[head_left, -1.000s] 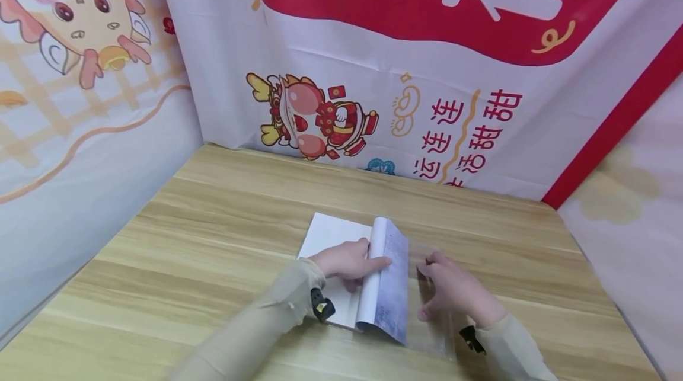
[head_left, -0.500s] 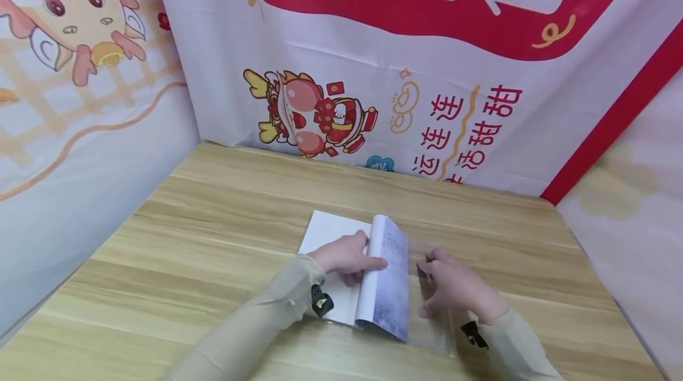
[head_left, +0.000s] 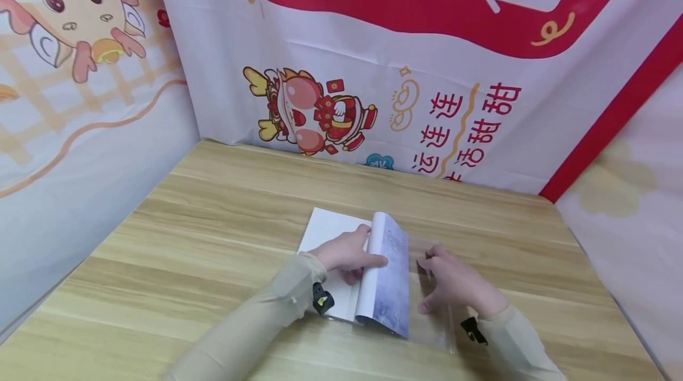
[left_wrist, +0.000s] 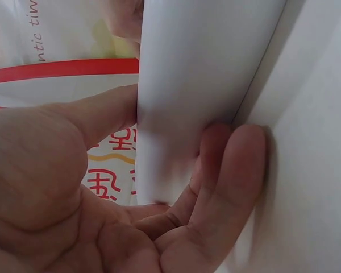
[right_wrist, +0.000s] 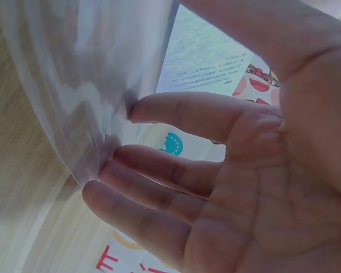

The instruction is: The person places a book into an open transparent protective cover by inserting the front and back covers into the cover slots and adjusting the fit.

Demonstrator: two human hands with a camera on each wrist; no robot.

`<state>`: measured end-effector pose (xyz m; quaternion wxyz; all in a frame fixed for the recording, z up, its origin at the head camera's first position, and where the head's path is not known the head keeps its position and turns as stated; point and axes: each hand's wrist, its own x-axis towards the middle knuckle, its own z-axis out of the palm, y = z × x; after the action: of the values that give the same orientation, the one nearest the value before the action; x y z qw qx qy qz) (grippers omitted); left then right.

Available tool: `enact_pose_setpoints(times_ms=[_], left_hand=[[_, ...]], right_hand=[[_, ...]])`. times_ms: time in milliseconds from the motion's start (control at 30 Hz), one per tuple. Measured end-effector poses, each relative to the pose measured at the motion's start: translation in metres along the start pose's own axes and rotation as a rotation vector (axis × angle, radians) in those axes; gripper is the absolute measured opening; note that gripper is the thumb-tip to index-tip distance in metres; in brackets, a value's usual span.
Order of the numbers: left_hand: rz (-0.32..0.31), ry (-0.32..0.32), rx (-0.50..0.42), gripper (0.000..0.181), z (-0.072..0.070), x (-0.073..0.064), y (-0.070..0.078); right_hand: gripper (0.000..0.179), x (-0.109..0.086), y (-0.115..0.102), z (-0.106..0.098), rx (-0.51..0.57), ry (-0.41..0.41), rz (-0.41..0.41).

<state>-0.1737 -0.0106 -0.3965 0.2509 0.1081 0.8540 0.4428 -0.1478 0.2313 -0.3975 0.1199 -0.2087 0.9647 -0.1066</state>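
A large white cloth backdrop (head_left: 341, 46) with a red printed patch, red characters and a cartoon figure hangs beyond both hands. A second pale printed cloth (head_left: 107, 111) hangs well off to the left hand's left. Beneath both hands spreads a tabletop with pale yellow-brown wood grain (head_left: 213, 215). Loose beige fabric sleeves, left (head_left: 251, 322) and right (head_left: 514, 339), cover the forearms behind the hands.

Under the left hand lies a thin white-paged book (head_left: 333, 227), its blue-grey printed cover (head_left: 393, 274) bent up in a rounded fold just right of that hand's palm. A clear, glossy plastic sheet (head_left: 427, 333) reaches from beside the cover to the right hand, where it bows upward; whether it is joined to the cover cannot be told.

The left hand (head_left: 349, 250) grips the folded cover, thumb on the printed face and curled fingers on the white inner side. The right hand (head_left: 453, 280) is spread, thumb well apart, its nearly straight fingertips touching the plastic. Small black wrist-worn devices sit just behind the left hand (head_left: 322, 299) and the right hand.
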Motion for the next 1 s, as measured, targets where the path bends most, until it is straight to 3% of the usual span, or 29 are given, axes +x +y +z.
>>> enact_pose_setpoints(times_ms=[1000], left_hand=[[-0.017,0.003,-0.033,0.074,0.0009,-0.0013,-0.0010]], right_hand=[[0.096,0.0002,0.0002,-0.0003,0.028,0.009,0.007]])
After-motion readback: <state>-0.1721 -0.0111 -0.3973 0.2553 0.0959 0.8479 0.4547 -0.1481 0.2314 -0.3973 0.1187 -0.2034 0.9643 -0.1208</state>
